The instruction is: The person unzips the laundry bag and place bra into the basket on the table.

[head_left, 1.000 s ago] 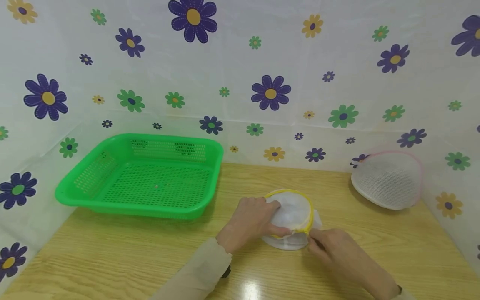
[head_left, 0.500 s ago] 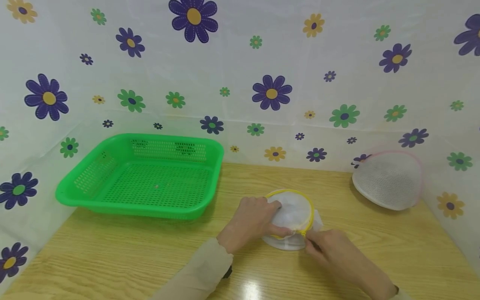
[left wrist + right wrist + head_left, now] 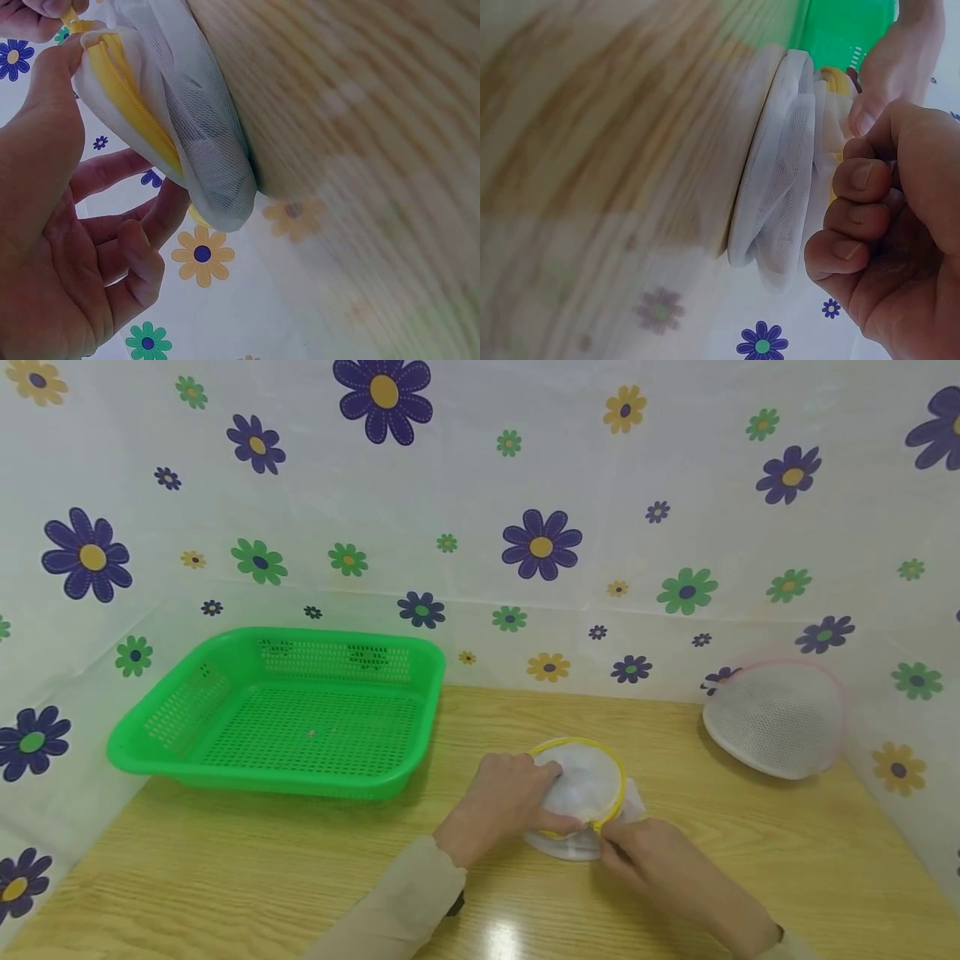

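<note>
A round white mesh laundry bag (image 3: 579,781) with a yellow zipper (image 3: 622,781) around its top lies on the table in the head view. My left hand (image 3: 504,802) grips its near left side, thumb at the front rim and fingers over the top. At the front of the rim, my right hand (image 3: 663,868) pinches the yellow zipper pull (image 3: 70,18), close to the left thumb. The left wrist view shows the yellow zipper tape along the bag's side. In the right wrist view, the right fingers (image 3: 859,176) are curled and hide the pull.
On the left stands a green perforated plastic basket (image 3: 277,781). A second white mesh bag (image 3: 780,718) with pink trim leans by the curtain at the back right. The flowered curtain (image 3: 480,485) encloses the wooden table (image 3: 300,877) at the back and sides.
My right hand has moved left along the front of the rim with the zipper pull, toward the left thumb. The left hand and the bag have stayed in place.
</note>
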### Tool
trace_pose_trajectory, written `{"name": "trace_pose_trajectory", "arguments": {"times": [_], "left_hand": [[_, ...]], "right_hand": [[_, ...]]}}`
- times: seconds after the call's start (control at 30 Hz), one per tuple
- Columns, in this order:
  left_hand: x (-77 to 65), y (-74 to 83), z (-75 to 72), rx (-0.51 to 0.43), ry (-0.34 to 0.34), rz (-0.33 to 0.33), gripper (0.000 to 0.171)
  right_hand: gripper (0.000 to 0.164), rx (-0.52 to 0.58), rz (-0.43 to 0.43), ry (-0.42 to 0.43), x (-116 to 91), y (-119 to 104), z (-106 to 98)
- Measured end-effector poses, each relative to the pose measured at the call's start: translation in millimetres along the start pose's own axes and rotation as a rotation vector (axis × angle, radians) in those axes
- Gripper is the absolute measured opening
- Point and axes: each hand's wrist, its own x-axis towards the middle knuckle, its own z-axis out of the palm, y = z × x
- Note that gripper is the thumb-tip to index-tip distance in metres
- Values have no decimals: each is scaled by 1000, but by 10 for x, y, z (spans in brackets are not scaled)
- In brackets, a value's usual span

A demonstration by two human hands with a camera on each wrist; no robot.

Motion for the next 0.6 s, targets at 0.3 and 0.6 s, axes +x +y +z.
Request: {"name": "trace_pose_trajectory", "arguments": {"times": [0.3, 0.6], "left_hand": [[-9, -44, 22, -123, -73, 13, 73], [-54, -214, -69, -295, -193, 71, 68]], "right_hand": [[33, 95, 121, -126, -62, 52, -67], [15, 188, 232, -205, -185, 186, -185]]}}
